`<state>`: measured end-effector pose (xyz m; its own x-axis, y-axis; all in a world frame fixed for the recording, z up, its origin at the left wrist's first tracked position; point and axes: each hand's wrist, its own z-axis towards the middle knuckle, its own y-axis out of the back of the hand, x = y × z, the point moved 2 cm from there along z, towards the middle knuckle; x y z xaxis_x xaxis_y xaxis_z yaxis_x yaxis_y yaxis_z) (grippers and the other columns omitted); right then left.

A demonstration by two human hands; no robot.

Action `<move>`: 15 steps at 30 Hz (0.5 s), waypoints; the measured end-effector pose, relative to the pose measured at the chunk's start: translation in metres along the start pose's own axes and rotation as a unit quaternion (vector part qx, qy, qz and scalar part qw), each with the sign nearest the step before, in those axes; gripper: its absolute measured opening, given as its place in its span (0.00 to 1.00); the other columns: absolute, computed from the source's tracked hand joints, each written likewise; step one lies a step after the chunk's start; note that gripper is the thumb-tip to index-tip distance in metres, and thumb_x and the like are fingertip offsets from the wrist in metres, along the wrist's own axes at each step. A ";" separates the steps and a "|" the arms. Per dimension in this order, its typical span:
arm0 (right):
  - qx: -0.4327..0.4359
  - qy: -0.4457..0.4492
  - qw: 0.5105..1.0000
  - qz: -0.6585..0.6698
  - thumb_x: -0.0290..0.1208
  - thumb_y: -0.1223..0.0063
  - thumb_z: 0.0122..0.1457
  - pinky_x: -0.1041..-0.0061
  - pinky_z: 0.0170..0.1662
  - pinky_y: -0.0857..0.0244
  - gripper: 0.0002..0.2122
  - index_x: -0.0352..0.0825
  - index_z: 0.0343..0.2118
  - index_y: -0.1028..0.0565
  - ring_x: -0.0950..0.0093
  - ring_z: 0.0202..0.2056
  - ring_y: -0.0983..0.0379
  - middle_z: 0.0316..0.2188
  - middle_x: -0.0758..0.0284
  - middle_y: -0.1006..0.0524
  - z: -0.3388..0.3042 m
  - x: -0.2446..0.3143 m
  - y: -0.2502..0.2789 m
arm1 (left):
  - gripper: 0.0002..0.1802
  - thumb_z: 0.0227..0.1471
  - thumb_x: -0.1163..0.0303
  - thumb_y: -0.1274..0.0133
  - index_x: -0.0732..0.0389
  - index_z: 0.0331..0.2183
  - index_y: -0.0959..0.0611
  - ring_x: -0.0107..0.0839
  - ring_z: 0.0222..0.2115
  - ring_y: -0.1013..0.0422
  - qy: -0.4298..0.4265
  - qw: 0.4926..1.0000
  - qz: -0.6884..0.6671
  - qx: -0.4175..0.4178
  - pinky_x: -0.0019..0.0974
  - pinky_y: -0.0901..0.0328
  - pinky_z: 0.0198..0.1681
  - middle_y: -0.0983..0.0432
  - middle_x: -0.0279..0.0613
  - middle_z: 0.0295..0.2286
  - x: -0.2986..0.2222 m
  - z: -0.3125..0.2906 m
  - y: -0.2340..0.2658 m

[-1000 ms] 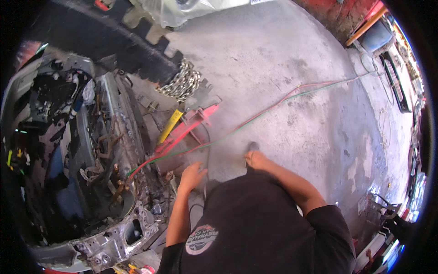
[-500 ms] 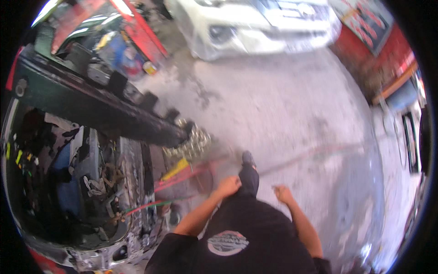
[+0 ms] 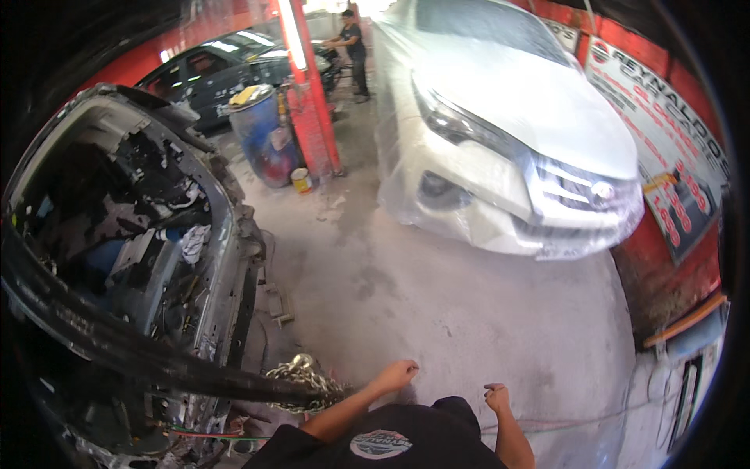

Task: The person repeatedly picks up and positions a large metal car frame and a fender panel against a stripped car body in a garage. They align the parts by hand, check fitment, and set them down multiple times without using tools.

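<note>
Both my hands are held out in front of my body over the concrete floor. My left hand [image 3: 399,375] is loosely curled, and I see nothing in it. Nearest to it is a heap of metal chain [image 3: 301,375] at the end of a long black beam [image 3: 148,352]; the left forearm passes just beside the chain. My right hand [image 3: 497,399] is apart from everything, a finger stretched out toward the left and the others partly bent. It holds nothing that I can see.
A white car [image 3: 508,102] under clear plastic stands ahead. A stripped car body [image 3: 226,297] lies at left. Beyond are a blue drum [image 3: 264,137], a yellow can [image 3: 301,180], a red post [image 3: 312,117], a dark car [image 3: 226,62] and another person [image 3: 355,51]. A hose [image 3: 578,420] crosses the floor.
The view has tilted up and turned left, bringing in more of the white car, the drum and the other person. The chain and beam now lie closer to my left arm. Both hands stay raised.
</note>
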<state>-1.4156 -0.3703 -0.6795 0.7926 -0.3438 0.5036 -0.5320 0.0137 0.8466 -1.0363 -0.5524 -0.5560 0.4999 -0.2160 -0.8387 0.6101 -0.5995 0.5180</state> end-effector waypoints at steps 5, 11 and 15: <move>0.144 0.051 0.988 -0.004 0.29 0.55 0.51 0.64 0.42 0.23 0.16 0.37 0.37 0.14 0.56 0.35 0.18 0.29 0.53 0.17 0.114 0.000 -0.032 | 0.17 0.56 0.60 0.47 0.62 0.41 0.14 0.52 0.40 0.22 0.101 0.993 -0.019 -0.058 0.49 0.30 0.46 0.18 0.57 0.37 0.045 0.021 0.022; 0.208 0.229 0.951 -0.023 0.29 0.54 0.51 0.67 0.42 0.23 0.16 0.35 0.37 0.15 0.58 0.34 0.18 0.29 0.52 0.17 0.277 0.088 -0.028 | 0.17 0.55 0.60 0.46 0.61 0.40 0.14 0.52 0.39 0.22 0.187 0.971 -0.054 -0.136 0.49 0.30 0.45 0.18 0.56 0.35 0.107 0.066 0.035; 0.236 0.243 0.940 -0.030 0.27 0.54 0.52 0.68 0.40 0.23 0.16 0.32 0.39 0.16 0.65 0.29 0.17 0.26 0.56 0.17 0.431 0.113 -0.051 | 0.16 0.55 0.61 0.46 0.61 0.40 0.14 0.53 0.38 0.22 0.208 0.958 -0.059 -0.189 0.49 0.30 0.44 0.18 0.56 0.35 0.116 0.137 0.088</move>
<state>-1.4279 -0.8147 -0.7399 0.8065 0.1413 0.5741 -0.4646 -0.4491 0.7632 -1.0088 -0.7357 -0.6304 0.5681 0.2078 -0.7963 0.8165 -0.2629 0.5140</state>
